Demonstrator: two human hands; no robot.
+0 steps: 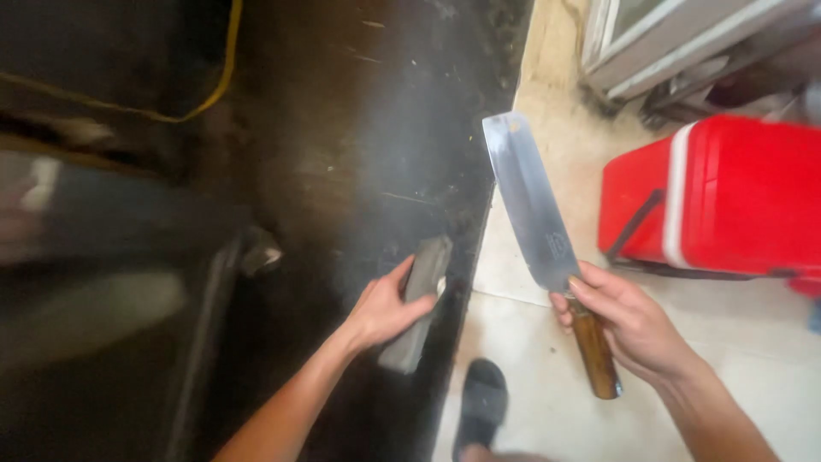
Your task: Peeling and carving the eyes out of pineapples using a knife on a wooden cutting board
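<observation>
My right hand (pixel 623 318) grips the brown wooden handle of a broad cleaver (pixel 530 205). Its steel blade points up and away, over the pale floor. My left hand (pixel 383 310) rests on a long grey sharpening stone (pixel 422 301), fingers curled over its upper half. The stone lies near the right edge of a dark, worn counter (pixel 359 137). The cleaver is apart from the stone, to its right.
A red cooler box (pixel 718 197) with a white stripe and dark strap stands on the tiled floor (pixel 547 385) at right. A yellow cord (pixel 224 68) crosses the counter's far left. My dark sandal (pixel 481 404) shows below. A pale frame (pixel 684 43) sits top right.
</observation>
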